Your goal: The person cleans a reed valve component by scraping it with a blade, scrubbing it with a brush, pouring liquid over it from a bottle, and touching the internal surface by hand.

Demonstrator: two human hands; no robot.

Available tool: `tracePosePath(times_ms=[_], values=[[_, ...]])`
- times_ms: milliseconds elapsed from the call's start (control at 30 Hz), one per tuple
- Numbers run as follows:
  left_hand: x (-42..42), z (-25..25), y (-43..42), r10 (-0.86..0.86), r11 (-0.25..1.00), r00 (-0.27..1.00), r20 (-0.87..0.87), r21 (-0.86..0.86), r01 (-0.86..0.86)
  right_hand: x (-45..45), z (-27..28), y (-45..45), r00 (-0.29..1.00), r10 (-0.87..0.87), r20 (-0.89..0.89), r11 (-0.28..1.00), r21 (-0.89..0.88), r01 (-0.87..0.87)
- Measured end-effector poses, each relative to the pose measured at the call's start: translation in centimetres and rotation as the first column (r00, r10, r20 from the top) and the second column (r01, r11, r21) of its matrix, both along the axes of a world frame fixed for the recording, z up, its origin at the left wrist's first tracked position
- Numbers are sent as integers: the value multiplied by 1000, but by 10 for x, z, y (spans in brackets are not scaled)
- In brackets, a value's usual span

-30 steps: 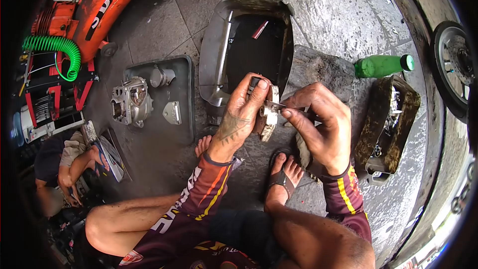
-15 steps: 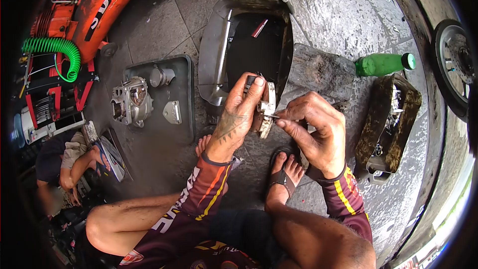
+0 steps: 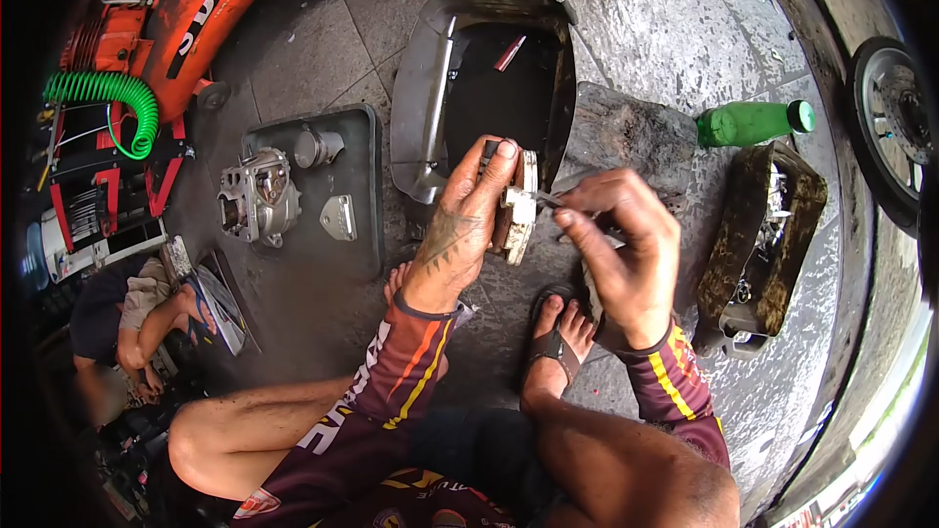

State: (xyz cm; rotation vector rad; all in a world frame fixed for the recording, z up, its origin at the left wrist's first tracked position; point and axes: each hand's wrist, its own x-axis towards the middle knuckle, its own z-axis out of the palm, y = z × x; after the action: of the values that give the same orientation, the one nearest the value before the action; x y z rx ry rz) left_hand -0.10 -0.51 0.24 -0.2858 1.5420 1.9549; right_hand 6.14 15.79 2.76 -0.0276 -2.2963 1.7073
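My left hand (image 3: 462,220) is closed around a dirty, light-coloured metal part (image 3: 518,225) with a curved edge, held above the floor. A short black piece (image 3: 487,153) shows by the left thumb; whether it belongs to that part I cannot tell. On the right, my right hand (image 3: 631,264) pinches a thin metal strip (image 3: 550,199) between thumb and fingers. The strip's far end meets or nearly meets the side of the metal part. Fingers hide much of both things.
An open basin (image 3: 416,98) lies ahead, beside a green bottle (image 3: 748,124) and a grimy parts container (image 3: 787,274). To the left, a dark tray (image 3: 364,166) holds an engine block (image 3: 259,198), a piston (image 3: 318,148) and a small metal plate (image 3: 339,218). Another person (image 3: 147,313) sits far left.
My right hand has shifted slightly upward with the thin strip, its fingers now more drawn together. The metal part in my left hand has turned a little.
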Motion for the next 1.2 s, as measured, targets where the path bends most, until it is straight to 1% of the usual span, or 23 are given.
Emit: tracePosePath(times_ms=[33,67,133,167,267,300,367,467,500,567,667,700,733,767,800,900,933,1000,1033,1067,1133,1167,1200], values=[[0,-1,1,12,1000,998,55,16,-13,2,0,-6,1000,1,-17,1000,30,0],[0,-1,2,11,1000,998,55,18,-12,5,1,-8,1000,28,-4,999,34,-28],[0,-1,2,70,995,991,115,55,-77,6,4,-2,983,179,-42,981,82,-175],[0,2,1,67,991,988,140,107,-82,6,3,-3,983,178,-43,981,81,-174],[0,1,1,53,991,987,154,112,-70,4,1,-3,977,193,-91,979,83,-186],[1,3,1,56,991,986,156,110,-74,1,-1,-2,985,161,-68,986,43,-159],[1,8,3,55,997,980,191,44,-64,-6,-3,0,996,87,-36,996,-6,-87],[1,6,2,46,995,979,200,81,-63,-8,-2,0,998,43,-45,999,28,-42],[1,4,2,48,995,978,202,80,-65,-6,1,-1,998,44,-44,999,27,-43],[0,0,6,115,989,973,202,72,-132,-2,5,-2,981,188,-56,982,14,-187],[-1,10,6,101,994,968,231,24,-109,-3,-3,-3,989,150,3,986,-71,-149],[0,8,4,101,994,967,232,23,-109,-7,-1,0,994,111,-11,993,-36,-111],[3,6,1,60,994,972,226,80,-80,-10,-3,2,998,60,36,997,-57,-58],[3,4,0,16,989,976,215,139,-47,-9,-2,3,998,53,45,997,-52,-50],[2,5,2,15,989,978,210,141,-45,-10,0,5,998,49,49,998,-47,-47],[2,6,8,102,989,968,229,82,-123,-4,10,1,986,163,22,982,-97,-160],[1,6,8,100,989,968,228,85,-123,-3,8,0,983,181,13,982,-50,-180],[1,7,4,112,988,963,243,77,-135,-8,2,-2,995,93,39,994,-62,-90],[1,0,-2,51,988,967,249,126,-85,-9,2,-1,998,7,69,1000,-9,-7],[1,0,-3,51,989,967,248,125,-84,-8,2,-1,998,7,68,1000,-11,-6],[2,2,0,70,989,967,243,107,-99,-5,3,1,997,83,6,996,-33,-82],[4,5,2,73,989,966,247,106,-102,-3,5,-1,989,145,2,985,-90,-144],[3,7,4,73,991,969,234,91,-97,-1,6,-2,985,167,29,984,-62,-165]])
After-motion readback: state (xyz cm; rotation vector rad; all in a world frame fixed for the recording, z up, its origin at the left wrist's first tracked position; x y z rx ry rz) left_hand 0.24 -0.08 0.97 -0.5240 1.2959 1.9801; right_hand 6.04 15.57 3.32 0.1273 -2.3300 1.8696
